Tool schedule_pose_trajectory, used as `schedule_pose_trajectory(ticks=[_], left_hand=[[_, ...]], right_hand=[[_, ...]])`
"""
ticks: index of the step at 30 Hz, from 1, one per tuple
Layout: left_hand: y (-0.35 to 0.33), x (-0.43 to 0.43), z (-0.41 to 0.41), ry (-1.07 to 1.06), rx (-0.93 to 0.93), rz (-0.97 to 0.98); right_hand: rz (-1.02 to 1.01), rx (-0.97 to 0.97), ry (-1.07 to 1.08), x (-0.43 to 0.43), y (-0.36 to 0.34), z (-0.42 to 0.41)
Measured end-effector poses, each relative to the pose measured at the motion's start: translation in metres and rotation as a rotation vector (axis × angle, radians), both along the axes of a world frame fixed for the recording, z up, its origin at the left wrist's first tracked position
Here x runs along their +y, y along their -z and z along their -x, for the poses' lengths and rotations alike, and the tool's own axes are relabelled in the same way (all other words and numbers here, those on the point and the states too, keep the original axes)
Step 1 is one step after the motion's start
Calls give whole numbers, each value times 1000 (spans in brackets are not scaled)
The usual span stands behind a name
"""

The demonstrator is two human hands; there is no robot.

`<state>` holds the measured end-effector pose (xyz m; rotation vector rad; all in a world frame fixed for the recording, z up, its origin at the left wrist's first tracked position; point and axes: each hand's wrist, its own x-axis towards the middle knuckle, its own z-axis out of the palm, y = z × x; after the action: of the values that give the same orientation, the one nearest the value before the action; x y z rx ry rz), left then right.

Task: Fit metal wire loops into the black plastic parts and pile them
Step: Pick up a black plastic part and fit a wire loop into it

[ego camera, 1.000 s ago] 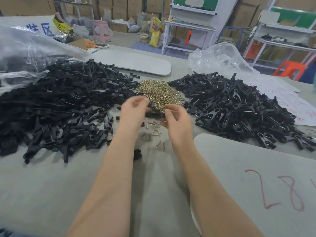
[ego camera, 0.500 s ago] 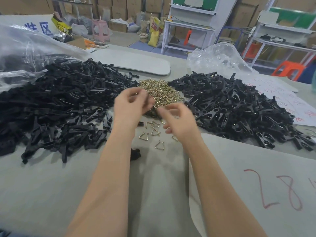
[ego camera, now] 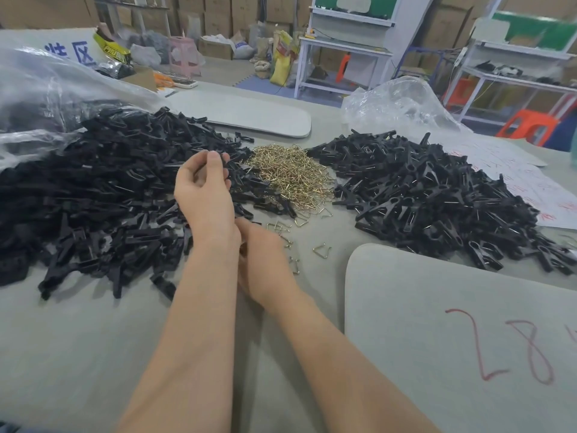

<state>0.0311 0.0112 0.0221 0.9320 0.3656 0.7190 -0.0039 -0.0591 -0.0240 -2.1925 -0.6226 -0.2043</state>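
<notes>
Assembly station, head view; the wire loops (ego camera: pixel 290 176) lie in a brassy heap at the middle of the surface (ego camera: pixel 93 354), with loose loops (ego camera: pixel 321 250) scattered on its near side; unfitted black plastic parts (ego camera: pixel 93 198) are banked toward the left edge, and a second pile (ego camera: pixel 421 195), showing glints of wire and so probably finished, lies toward the right edge. Each loop looks light, thin, stiff and somewhat springy, apt to tangle and slip, and is probably best pinched at its closed side, leaving the open ends free; each black part looks light and rigid, best held by its broad body. The left hand (ego camera: pixel 203 182) hovers over the left pile with fingers curled toward the thumb, though whether it pinches a part cannot be told against the black behind; the right hand (ego camera: pixel 262 260) rests low among the loose loops, its fingertips hidden by the left wrist, its state likewise unclear. The surface is grey and matt, probably grippy; a grey board (ego camera: pixel 452 323) with red numerals covers the near right corner; clear plastic bags (ego camera: pixel 399 104) sit toward the far edge; beyond stand cardboard boxes (ego camera: pixel 218 14), white workbenches (ego camera: pixel 343 48) and an orange stool (ego camera: pixel 530 126).
</notes>
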Motion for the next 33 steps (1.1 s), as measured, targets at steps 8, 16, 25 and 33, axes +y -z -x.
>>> schedule_pose_trajectory(ticks=[8,16,25,33], left_hand=[[5,-5,-6,235,-61,101],[17,-26,-2,661,215,-498],[19,-29,-1,688,241,-537],[17,-31,0,715,222,-391]], right_hand=[[-396,332,201,-31,-22,-20],[-526,335,193,-90,-34,-33],[-657,337,222,-82,-30,-37],[-613,186,282,-85,-28,-38]])
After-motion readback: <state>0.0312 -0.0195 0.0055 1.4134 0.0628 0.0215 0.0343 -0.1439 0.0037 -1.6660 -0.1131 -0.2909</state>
